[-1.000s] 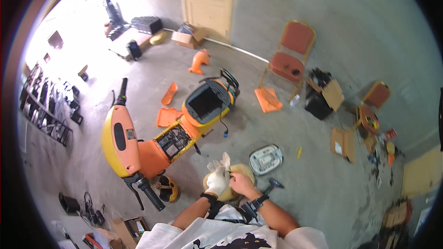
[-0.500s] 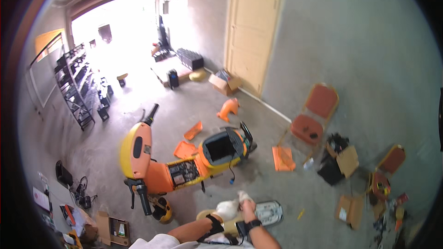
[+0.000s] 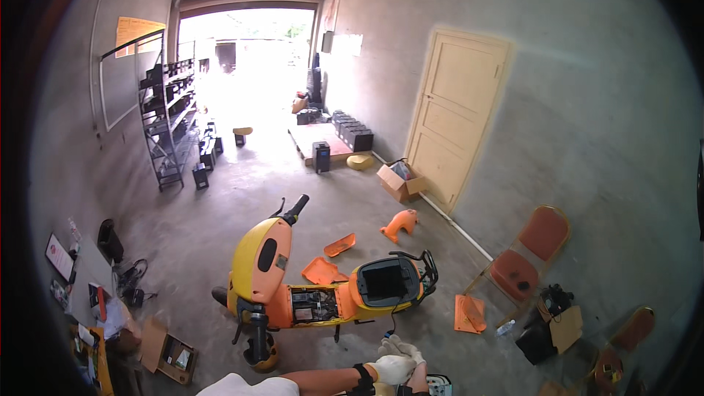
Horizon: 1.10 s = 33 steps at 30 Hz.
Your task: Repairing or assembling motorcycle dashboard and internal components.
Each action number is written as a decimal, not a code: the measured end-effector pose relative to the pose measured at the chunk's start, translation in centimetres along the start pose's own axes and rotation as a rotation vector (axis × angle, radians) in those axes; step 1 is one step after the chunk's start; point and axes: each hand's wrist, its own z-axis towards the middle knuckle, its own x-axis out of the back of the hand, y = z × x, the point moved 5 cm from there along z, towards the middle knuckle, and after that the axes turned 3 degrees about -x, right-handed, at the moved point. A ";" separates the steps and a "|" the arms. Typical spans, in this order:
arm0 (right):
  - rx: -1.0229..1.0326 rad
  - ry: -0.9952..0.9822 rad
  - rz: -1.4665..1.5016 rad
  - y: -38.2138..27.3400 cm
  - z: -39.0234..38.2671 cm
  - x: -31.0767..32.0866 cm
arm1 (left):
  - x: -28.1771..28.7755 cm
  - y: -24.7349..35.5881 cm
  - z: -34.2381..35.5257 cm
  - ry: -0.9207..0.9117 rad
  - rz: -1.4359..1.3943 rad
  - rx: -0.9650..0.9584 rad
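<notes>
Both my hands meet low in the picture, in front of the scooter. My left hand (image 3: 394,370), in a white glove, is closed at the base of my right hand, gripping the glove there. My right hand (image 3: 408,349) points up and away, with a white glove over it and its fingers stretched out. Beyond them stands a yellow and orange electric scooter (image 3: 312,315), its seat off and floor panel open, with wiring showing. A cable with a blue end (image 3: 389,334) hangs by my fingertips. A pale oval part (image 3: 440,384) shows partly beside my right forearm.
Orange body panels (image 3: 469,314) lie on the floor around the scooter. A red chair (image 3: 517,273) and a black box (image 3: 537,342) stand right. An opened carton (image 3: 178,358) lies at lower left. Farther off are a metal rack (image 3: 167,128), batteries (image 3: 352,132) and a yellow door (image 3: 462,114).
My view has tilted up and shifted left, so the scene sits lower and farther right. The white glove, earlier bunched at my right fingers, now covers more of that hand.
</notes>
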 end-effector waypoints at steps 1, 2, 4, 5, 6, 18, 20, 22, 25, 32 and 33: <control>-0.017 0.058 -0.014 -0.1 -0.7 0.2 | 0.3 0.3 -0.1 0.005 0.038 -0.023; -0.046 0.122 0.008 0.0 -0.7 0.4 | 0.5 0.7 -0.1 -0.036 0.075 -0.069; -0.053 0.193 0.024 0.1 -0.7 1.1 | 1.0 1.5 -0.3 -0.090 0.115 -0.143; -0.050 0.212 0.026 0.3 -0.7 1.4 | 1.5 2.0 -0.4 -0.066 0.145 -0.214; -0.041 0.227 0.024 0.4 -0.6 1.7 | 1.9 2.6 -0.6 -0.051 0.162 -0.298; 0.013 0.295 0.123 -0.5 -1.2 2.9 | 2.1 3.2 -0.2 -0.184 0.105 -0.136; 0.025 0.287 0.149 -0.9 -1.4 2.7 | 2.4 3.7 0.3 -0.144 0.105 -0.216; 0.036 0.260 0.182 -1.6 -1.8 2.2 | 2.9 4.4 0.8 -0.115 0.068 -0.275; 0.035 0.018 0.348 -3.1 -2.0 0.6 | 3.9 5.3 0.9 -0.195 0.069 -0.297; -0.010 0.348 0.028 -3.5 0.6 3.4 | 5.9 7.4 1.9 -0.162 0.270 -0.132; 0.021 0.495 -0.059 -3.2 0.2 4.3 | 5.9 7.6 1.8 -0.121 0.324 -0.132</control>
